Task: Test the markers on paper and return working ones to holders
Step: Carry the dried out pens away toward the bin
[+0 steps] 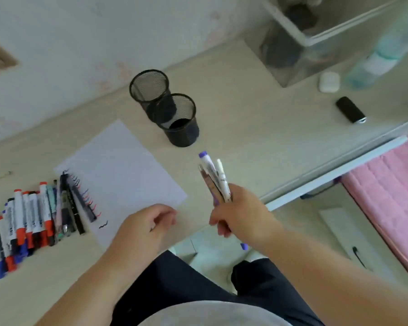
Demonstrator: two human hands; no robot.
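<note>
Markers with blue-capped white barrels [213, 177], about four, stand bunched in the right hand's [239, 211] grip above the pale counter [257, 137]; left hand [149, 223] hangs loosely curled over white paper [123, 165]. Two black mesh holders [167, 107] stand beyond; many markers [31, 220] lie leftward.

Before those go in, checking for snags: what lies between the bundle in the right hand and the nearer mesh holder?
Only bare desk, per the head view, between bundle of markers and nearer mesh holder.

Two black mesh holders [165, 107]; white paper [123, 175] with black, red and blue squiggles; red-, blue- and black-capped markers [31, 222]; pink cloth [391, 184] at three o'clock.
</note>
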